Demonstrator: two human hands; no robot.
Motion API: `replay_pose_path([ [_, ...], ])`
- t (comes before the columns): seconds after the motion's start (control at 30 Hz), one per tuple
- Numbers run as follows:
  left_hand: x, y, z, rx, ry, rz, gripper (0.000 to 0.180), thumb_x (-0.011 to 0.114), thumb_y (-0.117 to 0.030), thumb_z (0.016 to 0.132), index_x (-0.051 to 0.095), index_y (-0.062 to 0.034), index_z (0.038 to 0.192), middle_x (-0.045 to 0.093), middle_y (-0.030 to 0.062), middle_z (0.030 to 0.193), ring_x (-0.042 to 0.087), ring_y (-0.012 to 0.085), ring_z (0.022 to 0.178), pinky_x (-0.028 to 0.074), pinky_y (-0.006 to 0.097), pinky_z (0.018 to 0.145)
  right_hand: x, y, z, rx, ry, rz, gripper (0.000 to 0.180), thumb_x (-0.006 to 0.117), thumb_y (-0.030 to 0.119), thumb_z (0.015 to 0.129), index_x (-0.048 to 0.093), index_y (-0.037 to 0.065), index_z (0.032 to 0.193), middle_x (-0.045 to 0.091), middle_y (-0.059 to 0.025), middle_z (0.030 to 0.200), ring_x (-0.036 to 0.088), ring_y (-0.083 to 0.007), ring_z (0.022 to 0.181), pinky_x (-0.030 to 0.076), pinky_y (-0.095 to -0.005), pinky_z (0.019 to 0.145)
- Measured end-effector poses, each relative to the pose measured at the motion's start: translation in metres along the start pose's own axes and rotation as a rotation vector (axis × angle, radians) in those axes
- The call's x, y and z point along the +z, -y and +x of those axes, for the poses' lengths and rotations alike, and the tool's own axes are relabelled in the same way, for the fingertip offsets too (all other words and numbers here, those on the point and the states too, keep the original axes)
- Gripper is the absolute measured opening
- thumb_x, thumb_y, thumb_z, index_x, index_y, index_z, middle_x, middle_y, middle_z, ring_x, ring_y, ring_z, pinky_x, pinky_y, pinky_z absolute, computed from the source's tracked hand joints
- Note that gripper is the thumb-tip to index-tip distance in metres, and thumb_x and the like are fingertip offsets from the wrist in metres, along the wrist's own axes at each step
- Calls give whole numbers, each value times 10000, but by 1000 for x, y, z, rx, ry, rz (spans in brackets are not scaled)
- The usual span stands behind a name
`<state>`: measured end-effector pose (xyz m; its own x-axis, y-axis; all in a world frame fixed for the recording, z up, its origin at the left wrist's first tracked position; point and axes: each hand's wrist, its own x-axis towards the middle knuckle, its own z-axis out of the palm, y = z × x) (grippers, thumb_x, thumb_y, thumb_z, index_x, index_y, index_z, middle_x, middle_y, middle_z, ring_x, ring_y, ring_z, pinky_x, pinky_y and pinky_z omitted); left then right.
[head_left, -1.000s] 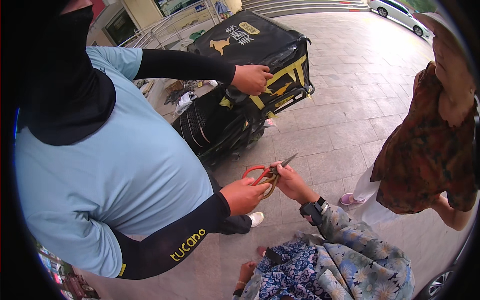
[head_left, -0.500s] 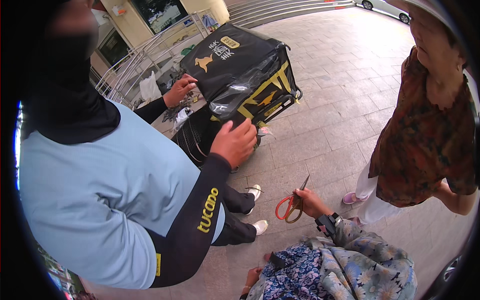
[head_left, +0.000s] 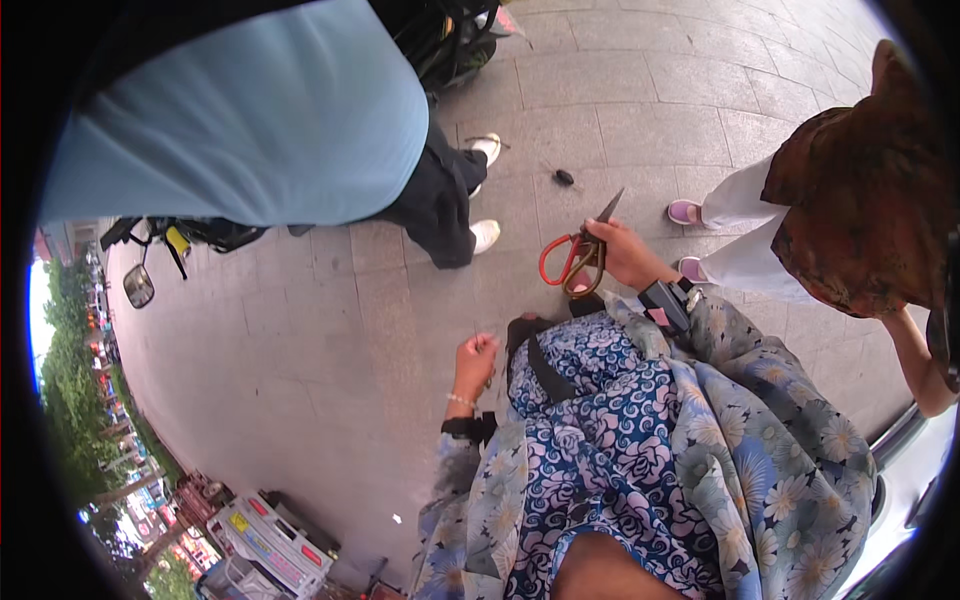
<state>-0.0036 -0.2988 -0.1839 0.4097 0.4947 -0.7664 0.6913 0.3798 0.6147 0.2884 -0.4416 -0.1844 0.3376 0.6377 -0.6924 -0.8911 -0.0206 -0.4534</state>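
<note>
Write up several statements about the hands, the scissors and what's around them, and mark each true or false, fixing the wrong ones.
1. The right hand holds the scissors. True.
2. Both of the scissors' handles are red. False: only one is red; the other is brownish.
3. The left hand is apart from the scissors. True.
4. The scissors point back toward the wearer. False: they point away.
5. A small dark object lies on the paving. True.
6. The person on the right wears blue trousers. False: that person wears white trousers.
</note>
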Motion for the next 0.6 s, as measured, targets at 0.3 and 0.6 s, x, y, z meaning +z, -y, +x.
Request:
replay_pose_path([
  [0.3, 44, -30, -3, 115, 84, -137, 159, 612, -179, 830, 597, -22, 852, 496, -44, 617, 415, 27, 462, 339, 186, 418, 20, -80, 6, 423, 45, -135, 198, 538, 251, 893, 511, 57, 927, 561, -55, 837, 589, -190, 718, 502, -366, 604],
  [0.6, 70, 1, -26, 190, 161, 51, 192, 613, -156, 825, 601, 17, 743, 574, -10, 650, 503, 50, 621, 411, 217, 557, 30, -92, 2, 516, -79, -427, 320, 542, 281, 886, 473, 6, 1033, 550, -70, 819, 566, -165, 687, 489, -313, 588],
])
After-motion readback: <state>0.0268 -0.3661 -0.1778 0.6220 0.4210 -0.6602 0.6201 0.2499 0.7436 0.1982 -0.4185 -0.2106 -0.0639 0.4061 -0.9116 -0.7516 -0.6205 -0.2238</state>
